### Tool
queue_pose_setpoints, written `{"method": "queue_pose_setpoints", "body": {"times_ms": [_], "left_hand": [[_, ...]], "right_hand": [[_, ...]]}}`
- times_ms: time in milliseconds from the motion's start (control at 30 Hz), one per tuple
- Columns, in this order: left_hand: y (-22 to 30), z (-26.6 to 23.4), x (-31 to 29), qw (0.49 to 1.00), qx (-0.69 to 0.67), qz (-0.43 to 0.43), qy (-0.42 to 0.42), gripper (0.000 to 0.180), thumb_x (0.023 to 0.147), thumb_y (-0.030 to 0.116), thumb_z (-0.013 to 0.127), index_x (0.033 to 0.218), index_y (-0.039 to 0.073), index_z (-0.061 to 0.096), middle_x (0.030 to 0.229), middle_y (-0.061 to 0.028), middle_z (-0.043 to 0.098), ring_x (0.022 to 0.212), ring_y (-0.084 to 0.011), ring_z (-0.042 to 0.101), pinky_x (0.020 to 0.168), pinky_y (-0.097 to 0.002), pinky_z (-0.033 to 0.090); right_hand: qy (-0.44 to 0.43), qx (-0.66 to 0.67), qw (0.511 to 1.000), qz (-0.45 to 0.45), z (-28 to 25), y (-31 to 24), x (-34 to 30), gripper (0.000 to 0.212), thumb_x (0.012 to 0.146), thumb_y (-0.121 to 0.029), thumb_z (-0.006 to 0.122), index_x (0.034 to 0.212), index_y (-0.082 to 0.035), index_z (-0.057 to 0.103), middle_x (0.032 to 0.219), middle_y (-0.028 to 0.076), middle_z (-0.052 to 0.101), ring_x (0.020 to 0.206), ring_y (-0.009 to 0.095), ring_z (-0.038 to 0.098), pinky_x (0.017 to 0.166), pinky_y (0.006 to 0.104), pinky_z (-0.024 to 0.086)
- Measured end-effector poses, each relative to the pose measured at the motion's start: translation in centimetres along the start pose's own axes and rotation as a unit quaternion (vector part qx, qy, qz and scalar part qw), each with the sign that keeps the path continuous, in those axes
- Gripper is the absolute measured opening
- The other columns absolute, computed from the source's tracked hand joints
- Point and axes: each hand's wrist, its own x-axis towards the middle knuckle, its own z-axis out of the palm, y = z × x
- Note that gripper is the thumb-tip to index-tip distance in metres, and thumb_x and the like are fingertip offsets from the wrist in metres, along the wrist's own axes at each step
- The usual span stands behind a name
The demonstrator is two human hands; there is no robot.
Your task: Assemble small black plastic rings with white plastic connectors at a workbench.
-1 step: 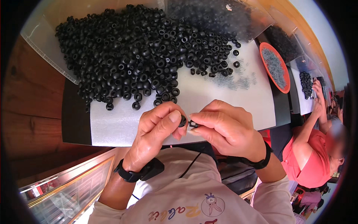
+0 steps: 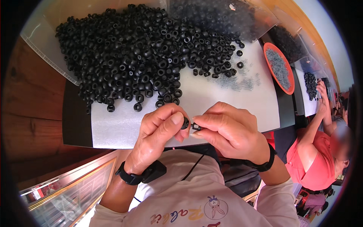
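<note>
Between the thumb and fingers of my left hand point(image 2: 157, 126) is a black rounded cord-lock shell point(image 2: 185, 123), its opening turned to the right. Close beside it, my right hand point(image 2: 230, 130) pinches a small black cord-lock plunger point(image 2: 196, 126) with a square slot through it. A narrow gap separates the two parts. Both hands are over the front part of a white sheet point(image 2: 124, 130). Beyond them lies a big heap of black cord-lock parts point(image 2: 128, 56), many showing round holes. Small grey springs point(image 2: 238, 81) are scattered on the sheet to its right.
A clear plastic bin point(image 2: 41, 47) lies behind and around the heap. An orange bowl point(image 2: 292, 89) of grey springs stands at the right edge. Farther right, a co-worker in a red shirt point(image 2: 310, 155) handles black parts on another white sheet point(image 2: 300, 77). Wooden boards point(image 2: 34, 102) are at left.
</note>
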Motion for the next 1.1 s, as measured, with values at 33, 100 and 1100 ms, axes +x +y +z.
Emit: {"method": "queue_pose_setpoints", "body": {"times_ms": [33, 100, 1100], "left_hand": [[0.0, 0.0, 0.0, 1.0, 0.002, 0.006, -0.001, 0.03, 0.101, 0.027, 0.045, 0.09, 0.002, 0.057, 0.077, -0.0015, 0.057, 0.071, -0.0081, 0.051, 0.067, -0.0235, 0.044], [-0.1, 0.0, 0.1, 1.0, 0.004, 0.011, -0.001, 0.031, 0.101, 0.027, 0.045, 0.089, 0.002, 0.058, 0.077, -0.0014, 0.057, 0.07, -0.008, 0.052, 0.066, -0.0233, 0.044], [0.5, 0.5, 0.1, 0.988, 0.15, 0.009, -0.023, 0.038, 0.101, 0.029, 0.046, 0.078, 0.0, 0.049, 0.066, -0.0032, 0.046, 0.061, -0.0115, 0.039, 0.056, -0.027, 0.037]], "right_hand": [[0.0, 0.001, 1.0, 0.002, 0.0, 0.1, 0.0, 0.03, 0.071, -0.001, 0.077, 0.099, 0.002, 0.065, 0.08, 0.011, 0.064, 0.063, 0.022, 0.063, 0.052, 0.029, 0.049], [-0.009, -0.019, 1.0, -0.017, -0.1, 0.3, -0.1, 0.03, 0.068, -0.004, 0.08, 0.095, 0.002, 0.065, 0.078, 0.011, 0.063, 0.059, 0.021, 0.062, 0.049, 0.0287, 0.048], [-0.117, -0.102, 0.987, -0.035, -1.3, -0.7, 0.2, 0.03, 0.065, -0.009, 0.081, 0.086, 0.0, 0.061, 0.07, 0.007, 0.054, 0.047, 0.019, 0.052, 0.039, 0.029, 0.04]]}}
